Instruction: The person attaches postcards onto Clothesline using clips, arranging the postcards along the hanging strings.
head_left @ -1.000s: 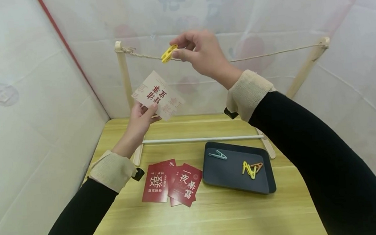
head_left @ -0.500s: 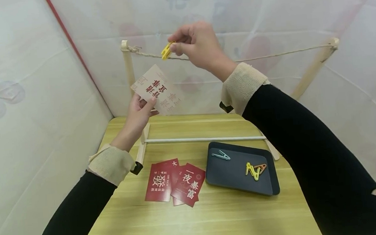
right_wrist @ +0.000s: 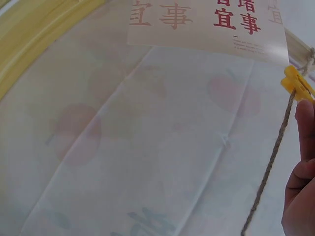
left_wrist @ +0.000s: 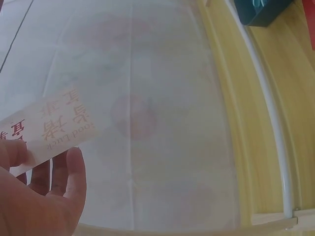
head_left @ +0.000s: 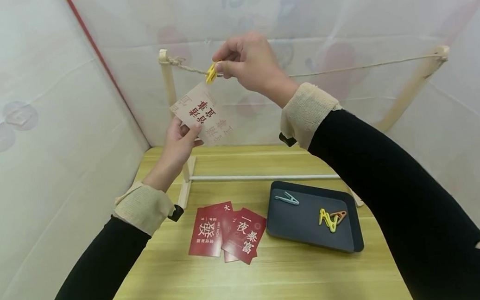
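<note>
One rope point(right_wrist: 268, 169), two hands point(head_left: 177, 143) point(head_left: 252, 61) gripping one card point(head_left: 202, 113), one yellow peg point(head_left: 211, 73)

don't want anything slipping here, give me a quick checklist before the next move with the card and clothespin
1. Pale square paper card with red characters held: ok, pinched in the left hand.
2. Yellow plastic clothespin held: ok, pinched in the right hand.
3. Brown twisted twine strung: ok, it runs between two wooden posts.
4. Clothespin seated on twine: cannot tell; they meet in view, but the bite is unclear.
5. Card corner inside clothespin: cannot tell; it shows right by the tip.
6. Spare clothespins available: ok, several in the dark grey rectangular tray.
</note>
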`<state>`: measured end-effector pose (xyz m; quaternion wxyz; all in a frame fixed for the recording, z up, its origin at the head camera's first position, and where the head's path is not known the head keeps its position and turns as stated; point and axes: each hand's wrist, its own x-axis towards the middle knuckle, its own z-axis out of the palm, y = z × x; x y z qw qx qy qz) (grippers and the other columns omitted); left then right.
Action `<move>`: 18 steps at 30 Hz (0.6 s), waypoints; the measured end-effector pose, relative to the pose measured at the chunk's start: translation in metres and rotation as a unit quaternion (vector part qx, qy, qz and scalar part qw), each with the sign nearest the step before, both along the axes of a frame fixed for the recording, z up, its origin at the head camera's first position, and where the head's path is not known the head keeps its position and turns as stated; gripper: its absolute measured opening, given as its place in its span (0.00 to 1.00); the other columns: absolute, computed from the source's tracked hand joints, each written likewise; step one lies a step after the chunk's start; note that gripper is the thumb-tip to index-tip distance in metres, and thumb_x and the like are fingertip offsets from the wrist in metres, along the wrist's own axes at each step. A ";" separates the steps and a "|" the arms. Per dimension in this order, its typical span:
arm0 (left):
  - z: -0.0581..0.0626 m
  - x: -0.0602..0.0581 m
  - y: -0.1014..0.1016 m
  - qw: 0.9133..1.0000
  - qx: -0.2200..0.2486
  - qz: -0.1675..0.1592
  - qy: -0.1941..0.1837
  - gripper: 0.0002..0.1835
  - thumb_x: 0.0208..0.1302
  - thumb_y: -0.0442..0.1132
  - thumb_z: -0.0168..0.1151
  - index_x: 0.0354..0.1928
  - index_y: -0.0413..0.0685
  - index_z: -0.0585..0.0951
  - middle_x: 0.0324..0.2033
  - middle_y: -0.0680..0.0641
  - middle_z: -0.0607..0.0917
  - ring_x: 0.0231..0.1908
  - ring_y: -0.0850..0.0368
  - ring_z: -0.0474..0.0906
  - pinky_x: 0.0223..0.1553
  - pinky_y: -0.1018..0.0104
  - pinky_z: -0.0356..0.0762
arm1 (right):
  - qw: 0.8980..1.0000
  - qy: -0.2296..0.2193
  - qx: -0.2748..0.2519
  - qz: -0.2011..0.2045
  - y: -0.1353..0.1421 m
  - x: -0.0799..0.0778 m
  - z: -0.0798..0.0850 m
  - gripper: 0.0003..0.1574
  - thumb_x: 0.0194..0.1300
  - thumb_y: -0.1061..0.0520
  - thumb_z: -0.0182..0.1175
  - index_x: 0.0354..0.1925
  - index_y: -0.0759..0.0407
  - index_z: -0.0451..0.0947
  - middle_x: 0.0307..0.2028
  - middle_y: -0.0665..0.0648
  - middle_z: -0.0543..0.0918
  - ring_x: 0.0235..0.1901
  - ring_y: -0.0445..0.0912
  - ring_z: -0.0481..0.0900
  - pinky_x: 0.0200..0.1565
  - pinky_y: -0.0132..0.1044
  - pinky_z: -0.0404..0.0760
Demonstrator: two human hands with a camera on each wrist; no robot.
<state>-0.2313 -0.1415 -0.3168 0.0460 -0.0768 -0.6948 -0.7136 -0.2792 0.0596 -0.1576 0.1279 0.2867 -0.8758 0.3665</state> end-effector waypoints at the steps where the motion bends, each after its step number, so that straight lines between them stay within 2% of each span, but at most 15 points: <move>1: 0.000 0.000 0.000 1.000 -0.001 0.000 0.001 0.20 0.76 0.39 0.53 0.66 0.53 0.66 0.60 0.40 0.80 0.52 0.51 0.81 0.51 0.55 0.81 | 1.000 0.004 0.003 -0.001 -0.001 0.000 0.000 0.10 0.66 0.54 0.66 0.43 0.57 0.86 0.38 0.53 0.89 0.32 0.39 0.85 0.40 0.29 0.83; 5: 0.001 0.000 -0.003 1.000 -0.010 -0.003 0.005 0.20 0.76 0.40 0.52 0.66 0.53 0.66 0.60 0.40 0.80 0.53 0.51 0.81 0.50 0.57 0.81 | 1.000 0.011 0.011 -0.011 -0.004 0.000 -0.001 0.10 0.66 0.53 0.66 0.44 0.56 0.86 0.38 0.52 0.89 0.32 0.38 0.85 0.40 0.28 0.83; 12: -0.002 0.002 -0.010 1.000 -0.022 -0.008 0.000 0.21 0.76 0.41 0.52 0.68 0.53 0.66 0.61 0.41 0.79 0.56 0.52 0.80 0.56 0.50 0.79 | 1.000 -0.001 -0.003 -0.005 -0.012 0.002 -0.003 0.10 0.65 0.54 0.67 0.43 0.56 0.86 0.38 0.52 0.89 0.32 0.39 0.85 0.40 0.29 0.83; 18: -0.002 0.003 -0.010 1.000 -0.028 -0.006 0.001 0.21 0.76 0.41 0.52 0.67 0.55 0.67 0.60 0.44 0.80 0.55 0.53 0.80 0.54 0.51 0.79 | 1.000 0.001 0.003 -0.008 -0.015 0.002 -0.005 0.10 0.64 0.54 0.68 0.42 0.57 0.86 0.37 0.52 0.89 0.31 0.39 0.85 0.39 0.28 0.83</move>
